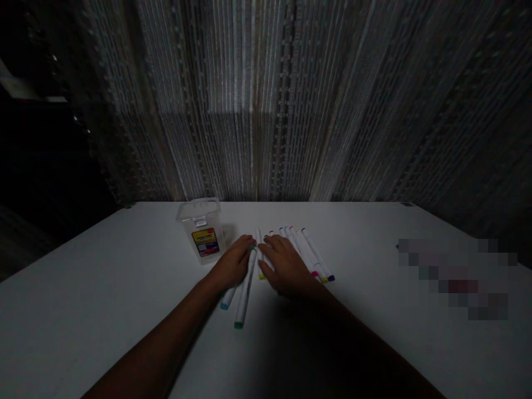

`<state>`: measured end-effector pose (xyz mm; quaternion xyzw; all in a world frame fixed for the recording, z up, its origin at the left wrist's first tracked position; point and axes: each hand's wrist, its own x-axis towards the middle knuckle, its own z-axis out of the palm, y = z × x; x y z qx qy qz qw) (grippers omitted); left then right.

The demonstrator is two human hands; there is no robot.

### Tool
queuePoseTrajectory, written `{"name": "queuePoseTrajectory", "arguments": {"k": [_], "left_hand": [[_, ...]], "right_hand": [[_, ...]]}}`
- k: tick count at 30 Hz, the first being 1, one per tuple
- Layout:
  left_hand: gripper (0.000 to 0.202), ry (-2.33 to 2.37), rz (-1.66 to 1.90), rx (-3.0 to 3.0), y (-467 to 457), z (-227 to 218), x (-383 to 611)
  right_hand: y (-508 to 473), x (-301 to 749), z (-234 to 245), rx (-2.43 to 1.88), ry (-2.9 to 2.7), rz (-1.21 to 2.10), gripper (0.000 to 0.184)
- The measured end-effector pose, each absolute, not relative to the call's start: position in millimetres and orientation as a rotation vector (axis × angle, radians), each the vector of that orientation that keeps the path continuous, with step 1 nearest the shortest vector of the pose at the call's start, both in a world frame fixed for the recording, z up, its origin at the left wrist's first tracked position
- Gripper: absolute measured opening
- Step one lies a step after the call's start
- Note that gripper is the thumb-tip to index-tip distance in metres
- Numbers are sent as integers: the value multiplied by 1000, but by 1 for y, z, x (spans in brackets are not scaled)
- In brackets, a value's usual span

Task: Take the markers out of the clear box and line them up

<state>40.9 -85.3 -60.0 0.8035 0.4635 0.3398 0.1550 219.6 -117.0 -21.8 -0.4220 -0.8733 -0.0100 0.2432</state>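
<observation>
Two white markers lie by my left hand: a green-ended marker along its inner side and a blue-ended marker partly hidden underneath. My left fingers are bent together at the markers' far ends. My right hand lies palm down over part of the marker row, its thumb apart from the fingers. Between the hands is a yellow-ended marker, close to my right thumb. Several more white markers with purple, yellow and pink ends lie side by side past my right hand, which hides some of them.
A clear plastic container with a yellow and dark label stands upright, left of and behind my left hand. The white table reaches back to a striped curtain. A blurred-out patch covers something at the right.
</observation>
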Motion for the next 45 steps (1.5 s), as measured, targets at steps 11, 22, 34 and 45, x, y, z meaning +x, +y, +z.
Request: {"name": "queuePoseTrajectory", "arguments": {"k": [11,22,34,45], "left_hand": [[47,1464,922,2317,-87,-60,42],[46,1571,899,2336,-96,-52,53],[52,1586,607,2493,-96,-35,71],[66,1488,387,2547,-148,-28,77]], "right_hand": [[-122,214,-18,-1097,-2529,65,22],[-92,264,-19,-1850,-2028,134,39],[-91,264,-22,-1745,-2056,202,40],[-92,267,-25,-1592,-2209,95,37]]}}
